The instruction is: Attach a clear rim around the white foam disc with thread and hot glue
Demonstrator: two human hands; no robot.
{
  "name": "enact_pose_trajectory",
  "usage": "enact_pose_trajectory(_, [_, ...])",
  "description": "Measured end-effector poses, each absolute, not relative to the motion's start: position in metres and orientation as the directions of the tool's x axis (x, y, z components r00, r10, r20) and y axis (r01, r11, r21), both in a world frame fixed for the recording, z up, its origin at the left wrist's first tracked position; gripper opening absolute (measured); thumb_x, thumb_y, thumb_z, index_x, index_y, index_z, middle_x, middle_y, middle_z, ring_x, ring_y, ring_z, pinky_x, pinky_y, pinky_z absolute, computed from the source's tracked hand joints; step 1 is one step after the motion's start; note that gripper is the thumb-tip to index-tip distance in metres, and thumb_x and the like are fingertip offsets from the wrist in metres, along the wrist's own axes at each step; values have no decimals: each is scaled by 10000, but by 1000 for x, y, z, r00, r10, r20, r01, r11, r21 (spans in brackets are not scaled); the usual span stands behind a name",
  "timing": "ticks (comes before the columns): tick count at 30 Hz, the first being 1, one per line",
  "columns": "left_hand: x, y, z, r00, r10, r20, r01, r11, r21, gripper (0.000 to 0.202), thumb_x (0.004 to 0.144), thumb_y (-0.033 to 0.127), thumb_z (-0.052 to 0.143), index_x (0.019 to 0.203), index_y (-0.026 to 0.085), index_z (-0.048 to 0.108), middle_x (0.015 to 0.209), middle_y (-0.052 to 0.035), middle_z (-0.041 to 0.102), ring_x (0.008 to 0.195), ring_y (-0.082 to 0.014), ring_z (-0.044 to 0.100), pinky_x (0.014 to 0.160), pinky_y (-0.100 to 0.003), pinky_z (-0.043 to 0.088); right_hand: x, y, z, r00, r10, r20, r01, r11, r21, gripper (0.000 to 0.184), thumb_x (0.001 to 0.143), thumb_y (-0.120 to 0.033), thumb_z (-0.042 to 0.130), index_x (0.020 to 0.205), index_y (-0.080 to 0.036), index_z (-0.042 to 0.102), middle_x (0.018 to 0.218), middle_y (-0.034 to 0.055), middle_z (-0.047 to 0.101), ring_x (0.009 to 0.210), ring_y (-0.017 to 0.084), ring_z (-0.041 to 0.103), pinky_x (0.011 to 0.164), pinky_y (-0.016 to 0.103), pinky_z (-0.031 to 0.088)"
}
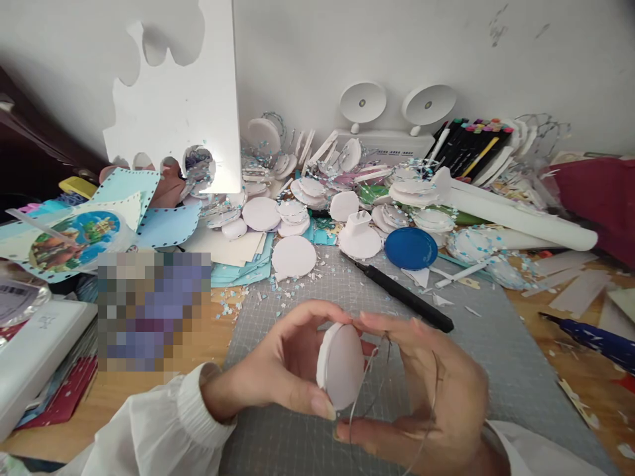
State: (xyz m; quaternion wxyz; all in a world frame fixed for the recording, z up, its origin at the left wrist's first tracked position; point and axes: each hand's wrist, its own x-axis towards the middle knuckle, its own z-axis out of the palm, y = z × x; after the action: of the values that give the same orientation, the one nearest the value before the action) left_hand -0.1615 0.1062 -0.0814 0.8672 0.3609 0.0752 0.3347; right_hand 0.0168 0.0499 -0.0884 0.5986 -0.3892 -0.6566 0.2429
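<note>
Over the mat's near edge, left hand and right hand pinch a white disc by its rim; it seems light, stiff, easily dented.

The white round disc is plain and thick, standing on edge in the near middle. A thin wire curls just right of it.

Disc: being held over the cutting mat, with the left hand at 9 o'clock and the right hand at 3 o'clock.
Pen: being borne by the mat, at 1 o'clock.
Lid: being carried at the mat's far edge, behind the pen.
Pile of discs: being heaped behind the mat, at 12 o'clock.
Tube: being laid at 2 o'clock, right of the lid.
Cut board: being propped at 11 o'clock.
</note>
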Motion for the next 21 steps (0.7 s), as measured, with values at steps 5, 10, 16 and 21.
enact_pose_trajectory(5, [-162, 106, -86, 763, 635, 126, -518, 483, 706, 721, 530, 111, 898, 1153, 309, 596, 1286, -52, 580, 1117, -249, 618, 944, -393, 477, 16, 47, -91, 17, 825, 565, 231, 547, -805, 976, 623, -382, 891, 1449, -351, 372, 1266, 92, 627, 1089, 351, 647, 904, 532, 569])
enact_pose_trajectory(10, [-163, 105, -88, 740, 661, 123, -513, 437, 739, 702, 542, 148, 895, 1152, 305, 585, 1286, -63, 547, 1110, -272, 601, 930, -451, 496, 18, 48, -94, -18, 838, 545, 253, 531, -809, 1057, 617, -450, 881, 1489, -307, 302, 1329, 113, 559, 1141, 363, 602, 958, 539, 530])
enact_pose_trajectory(16, [-164, 106, -87, 720, 679, 144, -537, 413, 736, 673, 563, 167, 881, 1155, 293, 587, 1266, -62, 558, 1116, -283, 614, 930, -446, 503, 20, 52, -94, -61, 838, 542, 234, 540, -809, 1148, 566, -398, 897, 1507, -256, 253, 1360, 136, 488, 1188, 384, 543, 959, 528, 519])
enact_pose_trajectory(21, [-165, 108, -82, 710, 685, 166, -572, 423, 703, 595, 627, 161, 834, 1159, 288, 600, 1265, -46, 554, 1128, -244, 619, 956, -396, 500, 17, 55, -88, -32, 843, 538, 277, 524, -805, 1149, 603, -367, 860, 1523, -265, 179, 1367, 132, 467, 1232, 382, 510, 1022, 571, 457])
